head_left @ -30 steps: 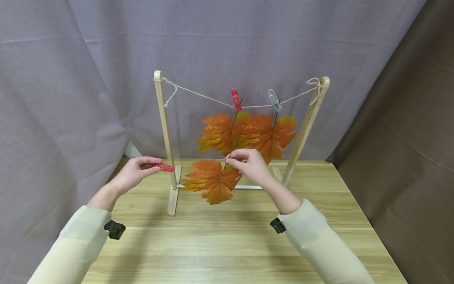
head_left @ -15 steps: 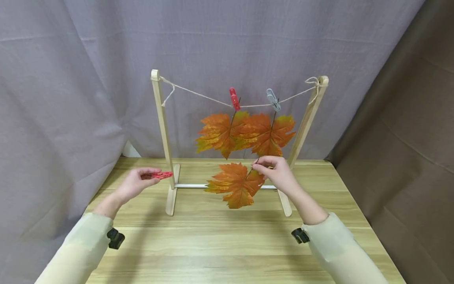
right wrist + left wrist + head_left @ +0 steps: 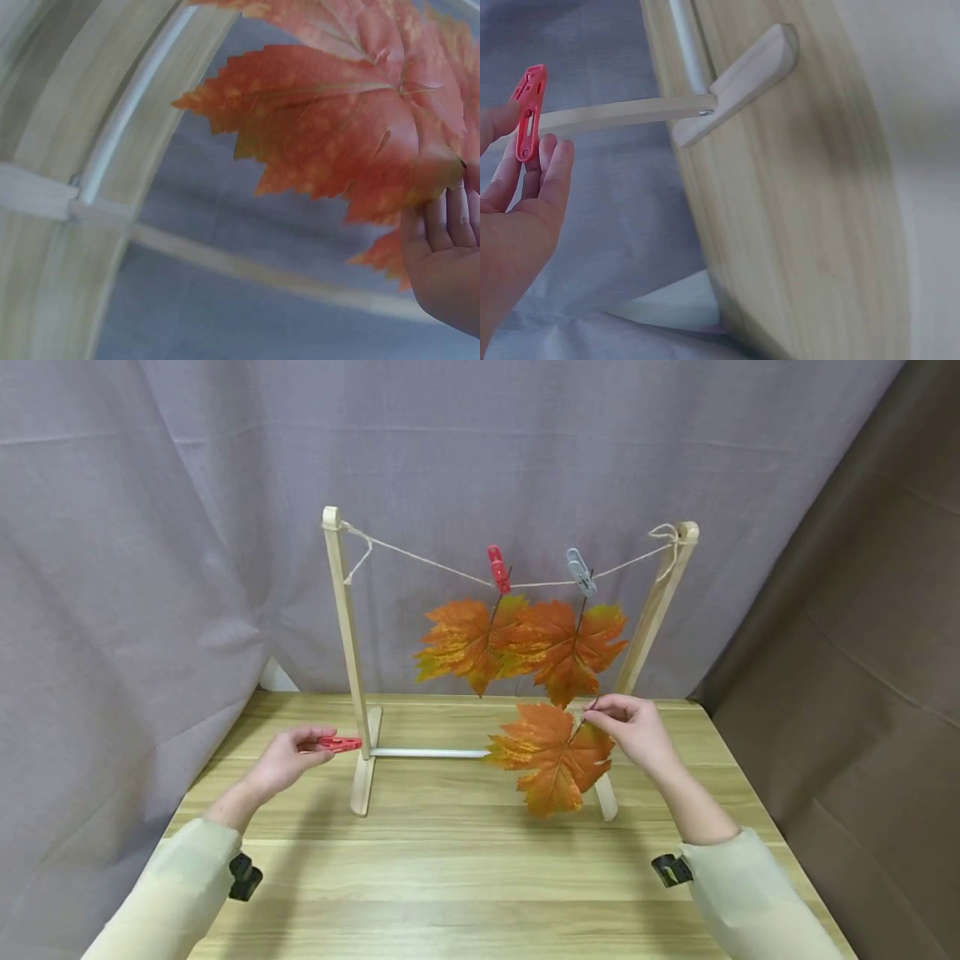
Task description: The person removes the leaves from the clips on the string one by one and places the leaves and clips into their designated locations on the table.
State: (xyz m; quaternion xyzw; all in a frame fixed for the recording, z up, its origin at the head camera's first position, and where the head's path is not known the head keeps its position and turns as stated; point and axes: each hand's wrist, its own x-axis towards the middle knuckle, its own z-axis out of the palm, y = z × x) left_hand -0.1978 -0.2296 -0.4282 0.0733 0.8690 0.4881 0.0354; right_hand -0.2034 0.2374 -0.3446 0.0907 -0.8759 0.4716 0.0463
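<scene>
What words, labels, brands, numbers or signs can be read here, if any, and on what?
None: I can read no text in any view.
The held leaf, held red clothespin, wooden frame and table show no legible lettering.
The black wrist devices are too small to tell whether they bear any marks.

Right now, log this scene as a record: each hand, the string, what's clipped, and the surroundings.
Left hand: pinches loose red peg
Right hand: holds lower leaf by its stem
String: sags between the posts
Clipped: left leaf by hung red peg; right leaf by gray peg
Under stand: wooden table
Behind: gray curtain
</scene>
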